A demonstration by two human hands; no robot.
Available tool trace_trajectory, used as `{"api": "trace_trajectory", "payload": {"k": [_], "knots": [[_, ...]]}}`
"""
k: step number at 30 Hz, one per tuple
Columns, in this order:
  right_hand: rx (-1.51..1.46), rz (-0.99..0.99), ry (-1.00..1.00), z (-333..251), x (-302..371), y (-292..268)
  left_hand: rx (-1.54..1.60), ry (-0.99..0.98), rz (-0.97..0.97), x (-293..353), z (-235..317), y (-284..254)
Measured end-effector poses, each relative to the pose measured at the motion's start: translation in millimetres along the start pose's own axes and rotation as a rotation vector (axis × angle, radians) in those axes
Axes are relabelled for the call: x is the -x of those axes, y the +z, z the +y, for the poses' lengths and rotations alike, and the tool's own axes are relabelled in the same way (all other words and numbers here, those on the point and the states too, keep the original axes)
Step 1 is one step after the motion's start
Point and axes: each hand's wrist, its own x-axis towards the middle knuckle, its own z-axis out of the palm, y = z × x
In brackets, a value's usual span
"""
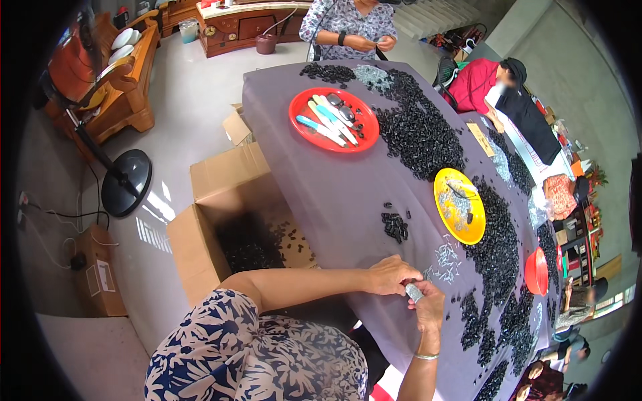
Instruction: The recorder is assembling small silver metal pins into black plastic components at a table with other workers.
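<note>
My left hand [394, 275] and my right hand [430, 309] meet over the near edge of the cloth-covered table. Between them is a small silvery-grey piece [414, 292], gripped by my right fingers and thumb. The left fingers are pinched together at its upper end; whatever they hold there is too small to make out. Just past my hands lies a scatter of thin clear pieces [445, 262]. Beyond and to the left sits a little heap of small black parts [395, 227]. A bracelet circles my right wrist.
A red tray [299, 130] carries white and blue tools; a yellow plate [444, 215] holds clear pieces. Large heaps of black parts [418, 137] cover the table's right side. An open cardboard box [194, 250] stands left on the floor. Other people work around the table.
</note>
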Motion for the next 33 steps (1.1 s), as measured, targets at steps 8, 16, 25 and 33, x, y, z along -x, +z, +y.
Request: {"api": "trace_trajectory", "payload": {"k": [8,16,25,33], "knots": [[-0.043,-0.049,0.235,-8.2,-6.5,-5.5,0.002,-0.026,0.128,3.3,1.4,3.0],[-0.120,-0.076,0.379,-5.0,3.6,-11.8,0.126,-0.015,0.094,6.0,1.1,14.7],[-0.027,-0.222,0.308,-17.7,-15.6,-8.2,0.062,-0.118,0.042,-7.6,22.2,-16.2],[-0.192,0.057,-0.087,16.2,33.9,-15.0,0.016,-0.011,0.058,-4.9,21.3,-9.4]]}}
